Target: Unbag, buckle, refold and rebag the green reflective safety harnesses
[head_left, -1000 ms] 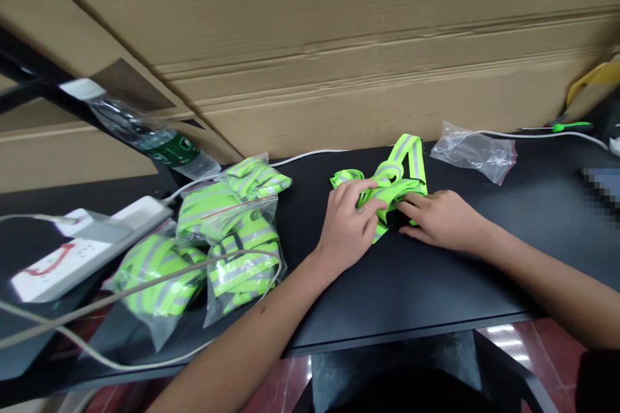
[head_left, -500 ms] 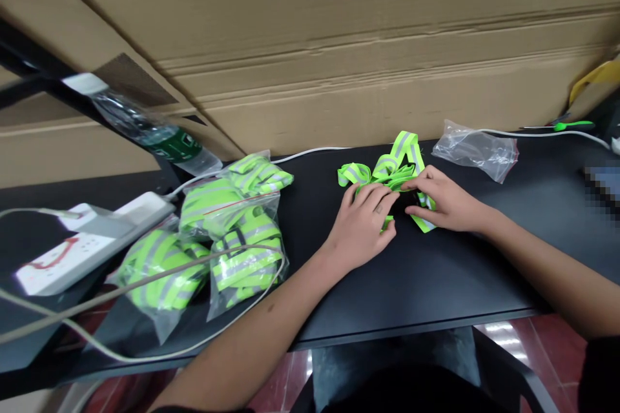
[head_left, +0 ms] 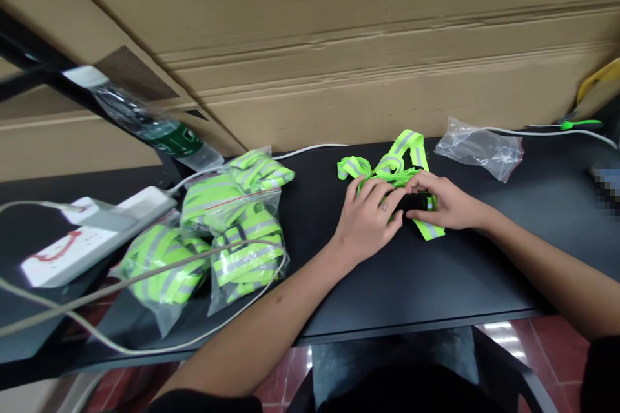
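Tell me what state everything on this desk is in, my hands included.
Left hand: fingers bent over the strap
Right hand: thumb and fingertips about the strap's black part
Reflective strap: unbagged, looped and bunched
Packed bags: four, filled with straps; seals unclear
Clear bag: crumpled, lying loose
Bottle: capped
Power strip: adapter plugged in
Green-handled tool: lying down
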A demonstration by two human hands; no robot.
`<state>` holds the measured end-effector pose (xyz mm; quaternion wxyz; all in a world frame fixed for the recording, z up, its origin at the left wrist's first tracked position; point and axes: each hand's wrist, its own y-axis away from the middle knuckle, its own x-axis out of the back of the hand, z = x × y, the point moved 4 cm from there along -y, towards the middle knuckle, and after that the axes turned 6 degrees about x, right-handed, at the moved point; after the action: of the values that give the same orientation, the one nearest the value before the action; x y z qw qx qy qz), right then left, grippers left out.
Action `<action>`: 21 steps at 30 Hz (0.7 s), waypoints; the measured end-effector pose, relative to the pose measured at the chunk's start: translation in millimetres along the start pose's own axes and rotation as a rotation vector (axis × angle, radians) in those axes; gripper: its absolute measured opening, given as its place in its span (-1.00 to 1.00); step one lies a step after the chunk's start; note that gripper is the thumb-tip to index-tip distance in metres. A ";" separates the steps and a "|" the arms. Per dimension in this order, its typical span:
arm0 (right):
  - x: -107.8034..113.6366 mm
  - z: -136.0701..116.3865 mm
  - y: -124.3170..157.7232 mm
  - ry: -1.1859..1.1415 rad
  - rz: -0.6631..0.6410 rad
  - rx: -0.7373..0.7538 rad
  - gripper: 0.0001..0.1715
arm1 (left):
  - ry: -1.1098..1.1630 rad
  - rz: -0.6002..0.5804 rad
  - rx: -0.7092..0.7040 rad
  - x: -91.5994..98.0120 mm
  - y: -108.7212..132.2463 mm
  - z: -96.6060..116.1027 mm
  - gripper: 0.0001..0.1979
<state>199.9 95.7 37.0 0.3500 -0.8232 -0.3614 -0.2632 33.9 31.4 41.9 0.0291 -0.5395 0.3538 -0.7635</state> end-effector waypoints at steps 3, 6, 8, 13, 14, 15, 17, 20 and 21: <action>-1.1 2.1 1.2 -0.133 0.052 -0.025 -0.64 | 0.010 0.052 -0.066 3.8 -1.5 -0.5 -0.75; -2.2 3.0 2.2 -0.213 0.065 -0.051 -0.58 | 0.044 0.050 -0.145 5.1 -1.9 -2.1 -0.76; -1.8 2.6 2.8 -0.232 0.071 -0.067 -0.59 | 0.078 0.008 -0.133 3.6 -1.7 -5.4 -0.79; -2.9 -0.5 2.3 -0.276 0.106 -0.126 -0.71 | 0.137 -0.043 -0.054 -0.3 -0.3 -9.4 -0.82; -3.9 -1.1 1.9 -0.304 0.107 -0.134 -0.72 | 0.141 -0.040 -0.052 -0.6 -0.1 -9.3 -0.83; -5.0 -1.5 1.5 -0.336 0.103 -0.137 -0.72 | 0.145 -0.031 -0.057 -0.6 0.1 -9.3 -0.84; -5.8 -1.3 1.3 -0.393 0.082 -0.139 -0.72 | 0.153 -0.002 -0.097 0.8 0.9 -10.4 -0.86; 0.6 3.4 3.6 -0.416 0.100 -0.161 -0.73 | 0.162 0.061 -0.152 6.0 3.9 -17.8 -0.90; 4.8 6.1 5.2 -0.413 0.131 -0.179 -0.74 | 0.171 0.075 -0.140 7.9 5.1 -22.0 -0.91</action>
<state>207.9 99.8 34.6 0.2108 -0.9090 -0.3462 -0.0969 10.4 35.4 41.6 -0.0104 -0.4594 0.4273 -0.7786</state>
